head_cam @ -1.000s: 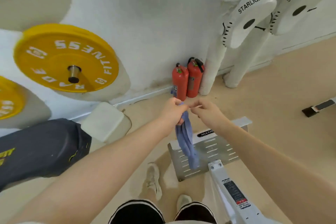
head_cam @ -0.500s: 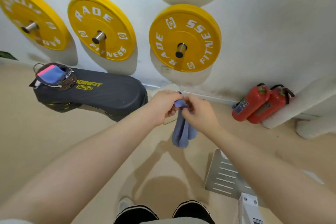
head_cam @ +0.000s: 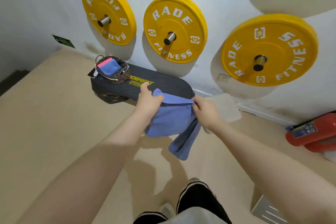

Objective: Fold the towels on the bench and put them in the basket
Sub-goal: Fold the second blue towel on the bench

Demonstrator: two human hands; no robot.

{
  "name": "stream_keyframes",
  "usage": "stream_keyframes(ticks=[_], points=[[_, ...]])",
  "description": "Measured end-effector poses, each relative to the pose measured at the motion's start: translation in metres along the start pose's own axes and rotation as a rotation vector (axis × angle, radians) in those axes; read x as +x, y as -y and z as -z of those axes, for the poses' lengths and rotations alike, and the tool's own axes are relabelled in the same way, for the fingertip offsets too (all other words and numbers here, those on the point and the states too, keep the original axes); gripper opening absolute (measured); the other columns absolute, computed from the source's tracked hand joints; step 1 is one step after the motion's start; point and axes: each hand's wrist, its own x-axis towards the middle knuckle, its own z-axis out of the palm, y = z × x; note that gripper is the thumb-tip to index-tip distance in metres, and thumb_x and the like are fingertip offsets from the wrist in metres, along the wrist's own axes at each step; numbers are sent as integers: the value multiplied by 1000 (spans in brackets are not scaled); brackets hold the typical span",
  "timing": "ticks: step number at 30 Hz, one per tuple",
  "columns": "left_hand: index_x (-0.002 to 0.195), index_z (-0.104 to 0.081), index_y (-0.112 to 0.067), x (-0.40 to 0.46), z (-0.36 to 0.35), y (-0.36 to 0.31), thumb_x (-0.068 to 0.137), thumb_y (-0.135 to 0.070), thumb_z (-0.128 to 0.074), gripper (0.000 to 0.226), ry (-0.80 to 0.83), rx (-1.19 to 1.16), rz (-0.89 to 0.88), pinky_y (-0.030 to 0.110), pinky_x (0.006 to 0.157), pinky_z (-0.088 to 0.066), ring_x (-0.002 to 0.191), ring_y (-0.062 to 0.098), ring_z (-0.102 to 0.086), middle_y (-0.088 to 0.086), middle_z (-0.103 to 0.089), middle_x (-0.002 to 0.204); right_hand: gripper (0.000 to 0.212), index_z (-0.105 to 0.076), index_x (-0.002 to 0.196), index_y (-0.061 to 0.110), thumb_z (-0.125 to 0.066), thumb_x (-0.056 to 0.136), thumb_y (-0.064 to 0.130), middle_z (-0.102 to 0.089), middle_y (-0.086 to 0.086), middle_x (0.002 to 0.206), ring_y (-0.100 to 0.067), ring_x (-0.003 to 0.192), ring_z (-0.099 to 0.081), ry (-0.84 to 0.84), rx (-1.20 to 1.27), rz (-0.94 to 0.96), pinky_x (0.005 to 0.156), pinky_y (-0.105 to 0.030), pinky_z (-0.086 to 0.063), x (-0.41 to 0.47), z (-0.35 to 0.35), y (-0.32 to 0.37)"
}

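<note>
Yellow plates read "RADE FITNESS"; hands stretch towel.

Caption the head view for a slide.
Both hands, left and right, stretch a blue towel beside the bench bearing a wicker basket of folded towels.

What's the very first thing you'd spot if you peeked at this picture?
Three big yellow weight plates on the white wall jump out first. Right in the middle, the left hand and the right hand hold a blue towel stretched between them above the floor. Behind it, a basket with folded pink and blue towels sits on the dark bench.
</note>
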Motion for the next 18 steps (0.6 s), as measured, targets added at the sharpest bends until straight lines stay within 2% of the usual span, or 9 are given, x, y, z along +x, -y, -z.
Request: stream_keyframes(ticks=[2, 4, 6, 8, 11, 14, 16, 18], points=[[135, -39, -15, 18, 6, 3, 81, 4, -45, 58, 69, 186, -183, 31, 87, -43, 106, 24, -51, 9, -46, 129, 21, -57, 88, 4, -39, 95, 14, -62, -11, 83, -26, 80, -53, 49, 60, 40, 67, -36, -37, 22, -13, 25], [128, -47, -12, 33, 3, 5, 79, 6, -44, 53, 177, 281, -345, 23, 87, -39, 103, 20, -52, 9, -53, 125, 21, -56, 81, 4, -44, 95, 15, -56, -8, 76, -20, 73, -47, 83, 95, 99, 62, -29, -31, 45, -19, 45], [125, -49, -15, 59, 7, 1, 80, 2, -47, 48, 252, 353, -438, 17, 77, -36, 100, 17, -52, 4, -56, 114, 25, -54, 73, 6, -49, 93, 18, -53, -9, 70, -19, 68, -45, 78, 152, 127, 60, -30, -31, 76, -21, 61], [124, -50, -17, 92, 14, -8, 86, -3, -49, 41, 269, 351, -460, 16, 70, -37, 90, 16, -55, 2, -60, 105, 30, -56, 70, 2, -53, 92, 23, -53, -11, 66, -18, 63, -45, 46, 215, 124, 60, -33, -35, 111, -22, 70], [123, -53, -14, 150, 31, -28, 91, -8, -50, 33, 271, 320, -471, 23, 81, -43, 89, 17, -57, 5, -64, 106, 27, -61, 76, 4, -54, 92, 24, -53, 0, 63, -8, 58, -44, 47, 233, 110, 57, -25, -35, 167, -23, 83], [119, -53, -11, 213, 48, -49, 92, -17, -51, 27, 252, 528, -444, 38, 87, -46, 101, 27, -58, 12, -65, 107, 17, -58, 76, 13, -57, 90, 22, -51, 8, 62, -4, 58, -44, 80, 251, 92, 55, -18, -34, 227, -25, 102], [112, -54, -9, 249, 61, -59, 93, -25, -46, 26, 225, 687, -448, 39, 85, -44, 100, 31, -57, 14, -64, 104, 22, -53, 68, 19, -59, 89, 22, -50, 8, 60, -4, 56, -43, 81, 284, 72, 54, -19, -34, 262, -27, 115], [101, -57, -5, 275, 73, -64, 86, -31, -39, 35, 203, 649, -516, 37, 79, -41, 91, 32, -57, 13, -63, 91, 28, -48, 64, 23, -60, 89, 21, -50, 3, 61, -10, 58, -43, 77, 299, 73, 56, -23, -35, 290, -29, 126]])
